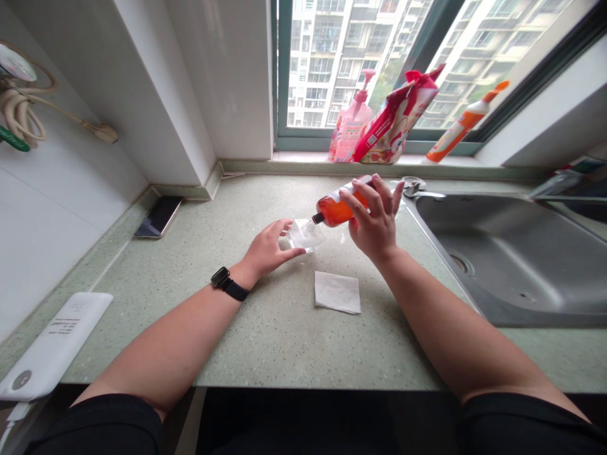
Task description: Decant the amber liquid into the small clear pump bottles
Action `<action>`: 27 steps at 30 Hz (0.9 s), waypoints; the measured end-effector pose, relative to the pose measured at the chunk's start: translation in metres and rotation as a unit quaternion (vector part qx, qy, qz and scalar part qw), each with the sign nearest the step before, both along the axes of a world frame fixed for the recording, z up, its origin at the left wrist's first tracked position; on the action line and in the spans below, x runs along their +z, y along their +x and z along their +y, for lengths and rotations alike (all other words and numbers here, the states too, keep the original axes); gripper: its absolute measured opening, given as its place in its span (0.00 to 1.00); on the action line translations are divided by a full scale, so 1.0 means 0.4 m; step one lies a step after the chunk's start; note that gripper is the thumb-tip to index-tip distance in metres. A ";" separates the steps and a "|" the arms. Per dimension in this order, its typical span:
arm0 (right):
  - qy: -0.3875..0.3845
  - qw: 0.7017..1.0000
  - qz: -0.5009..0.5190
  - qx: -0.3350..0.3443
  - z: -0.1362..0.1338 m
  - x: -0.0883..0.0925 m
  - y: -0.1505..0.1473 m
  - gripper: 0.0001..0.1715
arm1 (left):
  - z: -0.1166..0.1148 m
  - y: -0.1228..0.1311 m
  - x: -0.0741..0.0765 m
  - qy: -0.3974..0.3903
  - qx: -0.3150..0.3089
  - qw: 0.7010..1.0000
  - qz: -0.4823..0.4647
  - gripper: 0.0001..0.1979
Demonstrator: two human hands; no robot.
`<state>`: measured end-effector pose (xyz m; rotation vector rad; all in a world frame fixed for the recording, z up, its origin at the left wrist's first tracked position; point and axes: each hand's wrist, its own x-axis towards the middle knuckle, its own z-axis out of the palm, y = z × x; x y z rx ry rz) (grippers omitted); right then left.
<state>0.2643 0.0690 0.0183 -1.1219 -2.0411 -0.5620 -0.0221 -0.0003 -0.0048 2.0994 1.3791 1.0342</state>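
Observation:
My right hand (377,221) is wrapped round a bottle of orange-red liquid (334,209), tilted with its black neck pointing down and left. Below that neck is a small clear plastic container (306,235), open towards the bottle. The fingers and thumb of my left hand (270,249) curve round the container's left side and grip it. Whether liquid is flowing from the bottle I cannot make out. A folded white paper napkin (337,292) lies on the counter just in front of the container.
A steel sink (502,253) is at the right. A phone (159,217) and a white power bank (59,341) lie on the left. On the windowsill stand a pink pump bottle (351,126), a red pouch (398,120) and an orange-white bottle (462,129).

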 end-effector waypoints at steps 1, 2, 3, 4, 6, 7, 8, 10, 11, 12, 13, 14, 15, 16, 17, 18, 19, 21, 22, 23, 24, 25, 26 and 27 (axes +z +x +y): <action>0.003 1.000 0.000 0.001 0.000 -0.001 0.001 0.41 | 0.000 0.000 0.000 0.000 0.001 1.000 0.001 0.35; 0.008 1.000 0.000 0.002 0.001 -0.001 0.001 0.41 | 0.000 0.000 0.000 0.001 0.001 1.000 0.002 0.35; 0.013 1.000 -0.001 0.003 0.001 -0.002 0.001 0.41 | 0.001 0.000 -0.001 0.001 0.001 1.000 0.003 0.35; 0.019 1.000 -0.002 0.003 0.001 -0.004 0.002 0.41 | 0.001 0.001 -0.001 0.002 0.001 1.000 0.004 0.35; 0.033 0.999 -0.004 0.008 0.002 -0.005 0.002 0.42 | 0.002 0.001 -0.002 0.002 0.001 1.000 0.004 0.36; 0.041 0.999 -0.004 0.012 0.002 -0.006 0.002 0.42 | 0.003 0.001 -0.003 0.002 0.001 1.000 0.004 0.36; 0.049 0.999 -0.004 0.016 0.002 -0.007 0.002 0.43 | 0.003 0.000 -0.004 0.003 0.002 1.000 0.005 0.36; 0.061 0.998 -0.004 0.025 0.003 -0.008 0.002 0.43 | 0.004 0.000 -0.005 0.004 0.002 1.000 0.006 0.36; 0.063 0.998 -0.004 0.027 0.003 -0.008 0.003 0.44 | 0.004 0.000 -0.005 0.006 0.001 1.000 0.007 0.36; 0.060 0.998 -0.005 0.027 0.003 -0.008 0.004 0.44 | 0.004 0.000 -0.005 0.007 0.001 1.000 0.008 0.36; 0.055 0.998 -0.006 0.026 0.004 -0.008 0.004 0.45 | 0.005 0.000 -0.005 0.008 0.001 1.000 0.008 0.35; 0.050 0.998 -0.007 0.025 0.004 -0.008 0.005 0.45 | 0.005 0.000 -0.005 0.009 0.000 1.000 0.009 0.35; 0.045 0.999 -0.008 0.023 0.004 -0.008 0.005 0.46 | 0.005 0.000 -0.005 0.010 0.000 1.000 0.009 0.35; 0.041 0.999 -0.010 0.021 0.003 -0.008 0.006 0.46 | 0.005 0.000 -0.005 0.011 0.001 1.000 0.010 0.35; 0.040 0.999 -0.011 0.020 0.002 -0.009 0.006 0.46 | 0.005 0.001 -0.005 0.011 0.001 1.000 0.010 0.35; 0.039 0.999 -0.012 0.019 0.001 -0.009 0.005 0.46 | 0.005 0.001 -0.005 0.011 0.001 1.000 0.010 0.35; 0.040 0.999 -0.012 0.018 0.000 -0.009 0.005 0.47 | 0.004 0.001 -0.005 0.010 0.002 1.000 0.010 0.35; 0.043 0.999 -0.013 0.015 -0.003 -0.010 0.005 0.47 | 0.004 0.002 -0.005 0.009 0.002 1.000 0.007 0.35; 0.045 0.999 -0.014 0.014 -0.004 -0.010 0.005 0.46 | 0.004 0.002 -0.005 0.010 0.001 1.000 0.006 0.35; 0.047 0.999 -0.015 0.013 -0.006 -0.010 0.006 0.46 | 0.004 0.003 -0.005 0.010 0.001 1.000 0.006 0.35; 0.047 0.999 -0.017 0.014 -0.007 -0.010 0.006 0.45 | 0.004 0.003 -0.005 0.012 0.002 1.000 0.006 0.35; 0.046 0.999 -0.018 0.015 -0.009 -0.010 0.007 0.45 | 0.004 0.003 -0.006 0.014 0.002 1.000 0.006 0.35; 0.044 0.999 -0.019 0.016 -0.010 -0.009 0.007 0.45 | 0.004 0.003 -0.006 0.015 0.003 1.000 0.007 0.35; 0.044 0.999 -0.021 0.015 -0.011 -0.008 0.006 0.44 | 0.005 0.003 -0.007 0.016 0.004 1.000 0.007 0.35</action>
